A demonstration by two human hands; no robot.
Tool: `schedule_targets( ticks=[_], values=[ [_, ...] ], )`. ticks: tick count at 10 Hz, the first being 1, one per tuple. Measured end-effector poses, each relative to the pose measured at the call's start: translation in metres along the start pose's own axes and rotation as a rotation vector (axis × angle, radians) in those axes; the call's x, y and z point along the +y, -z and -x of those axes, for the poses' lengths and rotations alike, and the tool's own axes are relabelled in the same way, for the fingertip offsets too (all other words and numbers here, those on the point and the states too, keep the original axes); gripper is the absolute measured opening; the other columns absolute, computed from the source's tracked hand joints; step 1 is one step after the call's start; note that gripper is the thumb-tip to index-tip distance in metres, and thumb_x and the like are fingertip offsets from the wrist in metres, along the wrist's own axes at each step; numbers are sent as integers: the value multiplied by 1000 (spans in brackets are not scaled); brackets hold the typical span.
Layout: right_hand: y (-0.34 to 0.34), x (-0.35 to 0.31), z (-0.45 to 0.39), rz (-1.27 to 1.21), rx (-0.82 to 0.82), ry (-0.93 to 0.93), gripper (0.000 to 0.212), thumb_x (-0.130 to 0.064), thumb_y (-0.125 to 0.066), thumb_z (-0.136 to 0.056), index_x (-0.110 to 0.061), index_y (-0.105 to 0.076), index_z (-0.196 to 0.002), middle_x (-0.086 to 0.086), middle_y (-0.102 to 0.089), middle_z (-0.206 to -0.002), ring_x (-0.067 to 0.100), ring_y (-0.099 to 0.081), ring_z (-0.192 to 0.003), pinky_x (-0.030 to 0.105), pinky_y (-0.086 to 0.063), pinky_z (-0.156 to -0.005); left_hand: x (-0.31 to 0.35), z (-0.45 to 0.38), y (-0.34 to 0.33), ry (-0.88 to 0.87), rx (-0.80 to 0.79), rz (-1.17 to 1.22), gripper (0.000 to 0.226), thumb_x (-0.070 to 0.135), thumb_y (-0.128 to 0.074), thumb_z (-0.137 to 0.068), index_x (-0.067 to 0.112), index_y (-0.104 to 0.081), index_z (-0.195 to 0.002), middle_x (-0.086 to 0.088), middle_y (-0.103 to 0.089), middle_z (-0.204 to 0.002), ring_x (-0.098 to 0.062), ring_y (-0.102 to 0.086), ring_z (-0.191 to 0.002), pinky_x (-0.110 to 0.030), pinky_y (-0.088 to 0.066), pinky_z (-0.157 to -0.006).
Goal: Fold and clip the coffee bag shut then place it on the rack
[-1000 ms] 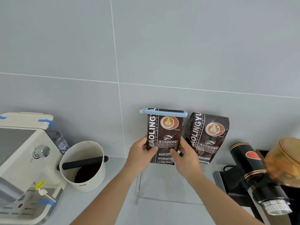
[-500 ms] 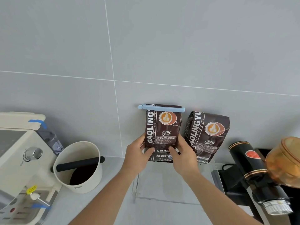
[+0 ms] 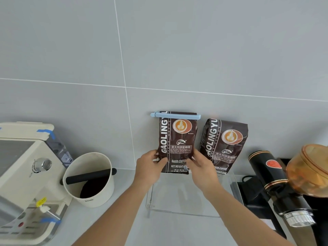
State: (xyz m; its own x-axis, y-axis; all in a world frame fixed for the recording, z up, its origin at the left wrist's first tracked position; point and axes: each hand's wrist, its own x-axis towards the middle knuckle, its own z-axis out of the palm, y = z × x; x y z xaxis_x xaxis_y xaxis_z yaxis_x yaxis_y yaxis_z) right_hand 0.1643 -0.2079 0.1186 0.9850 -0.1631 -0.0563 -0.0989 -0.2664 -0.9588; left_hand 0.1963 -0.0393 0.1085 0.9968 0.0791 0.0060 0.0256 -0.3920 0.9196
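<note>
Coffee bag [image 3: 177, 139]: 1 dark brown bag, upright, front label toward the camera, top folded and closed by a light blue clip [image 3: 175, 115] lying across its full width. The bag's lower edge sits at the back of the clear rack [image 3: 186, 213], against the grey tiled wall [image 3: 177, 50].

Left hand [image 3: 150, 167]: closed on the bag's lower left edge, thumb on the front face.

Right hand [image 3: 201, 166]: closed on the bag's lower right edge, thumb across the front near the printed weight line.

Second coffee bag [image 3: 225, 144]: same print, no clip, leaning slightly, just beside the held bag on the right side of the rack.

Tabletop [image 3: 110, 226], left: cream espresso machine [image 3: 23, 174]; white knock box [image 3: 92, 180] with a black bar across its mouth.

Tabletop, right: black grinder [image 3: 276, 185] with an amber hopper [image 3: 310, 169].
</note>
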Motion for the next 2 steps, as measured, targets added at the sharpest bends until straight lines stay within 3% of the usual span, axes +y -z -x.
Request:
schedule_targets(
  ticks=[1,2],
  values=[
    [5,-5,4,-15,-4,-9,40,-11,-51,-91,-48,-65,-100,-14,-75,-95,21,-65,-102,39,-48,-97,3,3,2,31,-6,56,18,23,-67,-83,22,-70,-101,4,-69,-92,-12,-67,-82,-13,-46,-67],
    [11,-12,9,-27,-14,-30,39,-11,-50,-92,-43,-70,-91,-4,-75,-91,22,-65,-95,32,-49,-93,6,8,7,47,-14,72,12,24,-66,-84,29,-66,-96,2,-70,-92,-12,-64,-86,-14,-44,-66]
  ],
)
